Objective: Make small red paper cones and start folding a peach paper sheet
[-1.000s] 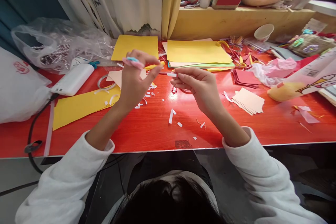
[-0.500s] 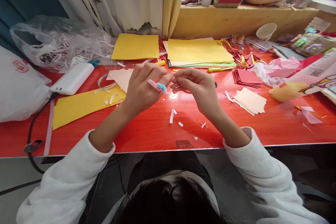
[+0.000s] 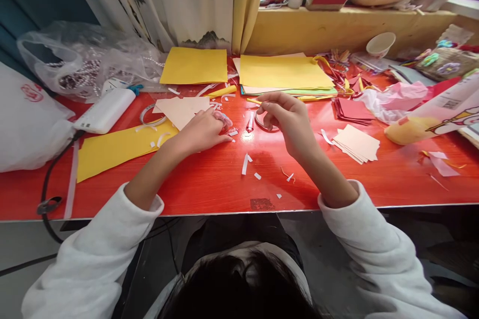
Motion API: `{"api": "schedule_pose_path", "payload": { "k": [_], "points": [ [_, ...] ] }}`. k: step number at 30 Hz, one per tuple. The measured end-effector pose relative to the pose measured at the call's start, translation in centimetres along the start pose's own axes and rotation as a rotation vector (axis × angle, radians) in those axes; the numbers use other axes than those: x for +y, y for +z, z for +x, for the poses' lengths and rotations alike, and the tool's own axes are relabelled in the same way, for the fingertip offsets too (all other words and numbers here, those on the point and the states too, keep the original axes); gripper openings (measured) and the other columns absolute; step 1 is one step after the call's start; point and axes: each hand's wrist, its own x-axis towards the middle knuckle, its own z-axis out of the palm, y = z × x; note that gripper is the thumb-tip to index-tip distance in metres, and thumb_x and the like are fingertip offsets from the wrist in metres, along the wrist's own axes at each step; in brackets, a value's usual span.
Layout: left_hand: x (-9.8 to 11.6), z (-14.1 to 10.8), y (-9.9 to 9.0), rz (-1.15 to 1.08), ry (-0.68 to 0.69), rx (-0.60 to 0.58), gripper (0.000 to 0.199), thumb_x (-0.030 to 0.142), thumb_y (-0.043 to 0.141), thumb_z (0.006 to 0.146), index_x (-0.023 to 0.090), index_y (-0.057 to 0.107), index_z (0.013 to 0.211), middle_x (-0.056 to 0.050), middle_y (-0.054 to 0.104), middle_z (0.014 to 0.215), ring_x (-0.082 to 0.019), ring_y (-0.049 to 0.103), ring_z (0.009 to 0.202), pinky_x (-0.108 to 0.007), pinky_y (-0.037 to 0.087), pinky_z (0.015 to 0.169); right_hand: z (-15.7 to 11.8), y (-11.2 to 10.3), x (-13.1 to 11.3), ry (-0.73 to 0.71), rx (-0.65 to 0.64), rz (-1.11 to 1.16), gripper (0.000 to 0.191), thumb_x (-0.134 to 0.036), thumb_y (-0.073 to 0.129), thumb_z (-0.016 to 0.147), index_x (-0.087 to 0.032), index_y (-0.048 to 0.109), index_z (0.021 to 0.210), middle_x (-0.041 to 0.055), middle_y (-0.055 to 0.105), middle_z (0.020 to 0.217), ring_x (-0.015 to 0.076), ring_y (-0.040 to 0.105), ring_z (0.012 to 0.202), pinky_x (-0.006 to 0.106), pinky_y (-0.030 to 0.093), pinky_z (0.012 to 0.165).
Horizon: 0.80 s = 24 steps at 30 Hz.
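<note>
My left hand (image 3: 204,132) is lowered over the red tabletop, its thumb stretched out beside small white scraps (image 3: 232,133). A fuzzy pink and blue ornament (image 3: 223,118) sits at its fingers; the fingertips are partly hidden. Raised a little above the table, my right hand (image 3: 287,118) has thumb and forefinger pinched together. Whatever is in that pinch, if anything, is too small to make out. Below it lies a ring-shaped thing (image 3: 266,124), partly covered by the hand. Between the hands is a short pale strip (image 3: 250,121).
Yellow sheets (image 3: 194,66) and a larger paper stack (image 3: 286,72) lie at the back. A yellow strip (image 3: 123,148), white device (image 3: 107,110) and plastic bags (image 3: 30,119) are left. Pale paper squares (image 3: 357,143), dark red squares (image 3: 354,110) and a printed packet (image 3: 430,117) are right.
My hands have moved apart. The left has gone down and left to the scraps on the table; the right stays pinched and has shifted slightly right.
</note>
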Motion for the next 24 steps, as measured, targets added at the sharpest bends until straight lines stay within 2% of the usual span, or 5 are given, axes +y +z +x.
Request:
{"api": "schedule_pose_path", "payload": {
  "k": [4,8,15,20,24],
  "points": [
    [0.5,-0.2,0.5,0.046,0.002,0.003,0.022,0.037,0.052,0.083,0.019,0.066,0.08,-0.006,0.066,0.09,-0.026,0.057,0.1,-0.04,0.039,0.096,0.1,0.3,0.3,0.047,-0.062,0.007,0.009,-0.019,0.055,0.081,-0.019,0.062,0.088,-0.0011,0.061,0.074,0.0055,0.051,0.051,0.022,0.042,0.049],
    [1.1,-0.1,-0.3,0.012,-0.081,0.052,0.022,0.034,0.05,0.082,0.019,0.065,0.08,-0.007,0.065,0.087,-0.025,0.06,0.091,-0.035,0.044,0.085,0.4,0.5,1.0,0.131,-0.115,-0.05,0.014,-0.017,0.058,0.08,-0.017,0.061,0.094,-0.0001,0.061,0.075,0.0063,0.054,0.054,0.02,0.044,0.047],
    [2.4,-0.3,-2.3,-0.612,-0.124,0.078,0.023,0.035,0.058,0.083,0.017,0.066,0.094,-0.005,0.066,0.084,-0.015,0.06,0.073,-0.029,0.047,0.071,0.5,0.7,1.7,0.17,-0.227,-0.049,0.022,-0.032,0.066,0.082,-0.015,0.063,0.096,0.0008,0.062,0.071,0.0074,0.055,0.055,0.019,0.047,0.048],
    [3.2,-0.4,-3.2,-0.776,-0.118,0.063,0.023,0.036,0.061,0.083,0.016,0.07,0.091,-0.004,0.065,0.083,-0.011,0.058,0.069,-0.028,0.049,0.071,0.4,0.6,1.2,0.164,-0.24,0.074,0.019,-0.032,0.069,0.079,-0.014,0.067,0.08,0.0029,0.066,0.073,0.0076,0.059,0.057,0.02,0.052,0.054],
    [3.2,-0.5,-3.6,-0.928,-0.224,0.034,0.029,0.041,0.06,0.084,0.015,0.07,0.092,-0.006,0.065,0.082,-0.013,0.062,0.072,-0.029,0.052,0.071,0.5,0.3,1.1,0.19,-0.183,0.105,0.016,-0.029,0.072,0.077,-0.014,0.067,0.077,0.0033,0.067,0.07,0.0084,0.061,0.057,0.02,0.053,0.056]
  ]
}}
